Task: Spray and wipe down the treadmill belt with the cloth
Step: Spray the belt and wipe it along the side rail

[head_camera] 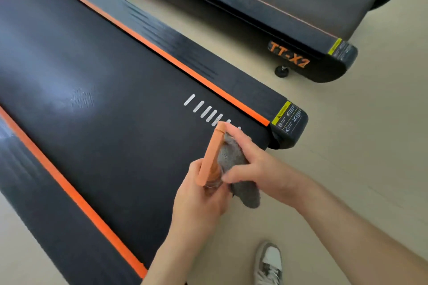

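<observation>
The black treadmill belt (97, 104) runs from the upper left to the lower middle, edged by orange strips, with white dashes near its rear end. My left hand (199, 201) grips a spray bottle with an orange head (212, 157), held over the belt's rear end with the nozzle pointing up the belt. Right beside it, my right hand (252, 166) holds a grey cloth (234, 162), which hangs below the fingers and touches the bottle.
A second treadmill (289, 16) marked TT-X1 stands parallel at the upper right, with a strip of beige floor (347, 169) between. My grey and white shoe (269, 264) is on the floor at the bottom. A yellow warning label (286, 114) marks the near treadmill's rear corner.
</observation>
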Motion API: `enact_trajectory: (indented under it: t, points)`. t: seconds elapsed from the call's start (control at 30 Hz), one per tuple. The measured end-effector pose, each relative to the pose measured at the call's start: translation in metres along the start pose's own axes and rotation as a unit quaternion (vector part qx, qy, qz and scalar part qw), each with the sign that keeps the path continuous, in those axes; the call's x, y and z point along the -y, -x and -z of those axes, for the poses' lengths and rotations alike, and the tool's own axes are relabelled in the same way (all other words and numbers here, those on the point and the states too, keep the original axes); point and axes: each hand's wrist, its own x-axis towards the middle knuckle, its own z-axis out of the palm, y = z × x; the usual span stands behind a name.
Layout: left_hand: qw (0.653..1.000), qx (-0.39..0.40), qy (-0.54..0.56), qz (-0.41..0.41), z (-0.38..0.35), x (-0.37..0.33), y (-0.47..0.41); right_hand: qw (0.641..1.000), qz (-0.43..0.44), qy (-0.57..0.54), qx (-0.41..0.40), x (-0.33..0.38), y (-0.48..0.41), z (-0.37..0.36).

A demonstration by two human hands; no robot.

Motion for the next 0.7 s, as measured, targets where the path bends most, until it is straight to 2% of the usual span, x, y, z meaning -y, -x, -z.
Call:
enact_trajectory:
  t: [0.07, 0.17, 0.23, 0.33, 0.5, 0.7]
  points:
    - [0.999, 0.018, -0.025, -0.014, -0.015, -0.015, -0.002, 0.996, -0.003, 0.08, 0.028, 0.012, 0.013, 0.01]
    - [0.998, 0.037, -0.058, -0.004, -0.053, -0.05, -0.018, 0.987, 0.025, 0.137, -0.077, 0.025, 0.021, 0.054]
    - [0.997, 0.032, -0.07, -0.004, -0.084, -0.086, -0.035, 0.978, 0.036, 0.147, -0.142, 0.029, 0.022, 0.095]
    - [0.994, 0.045, -0.102, -0.024, -0.115, -0.111, -0.054, 0.965, 0.04, 0.173, -0.193, 0.039, 0.024, 0.126]
    - [0.995, 0.053, -0.076, -0.035, -0.231, -0.198, -0.115, 0.938, 0.032, 0.181, -0.294, 0.052, 0.041, 0.266]
    - [0.988, 0.106, -0.096, -0.062, -0.322, -0.27, -0.194, 0.924, 0.017, 0.156, -0.349, 0.072, 0.025, 0.398]
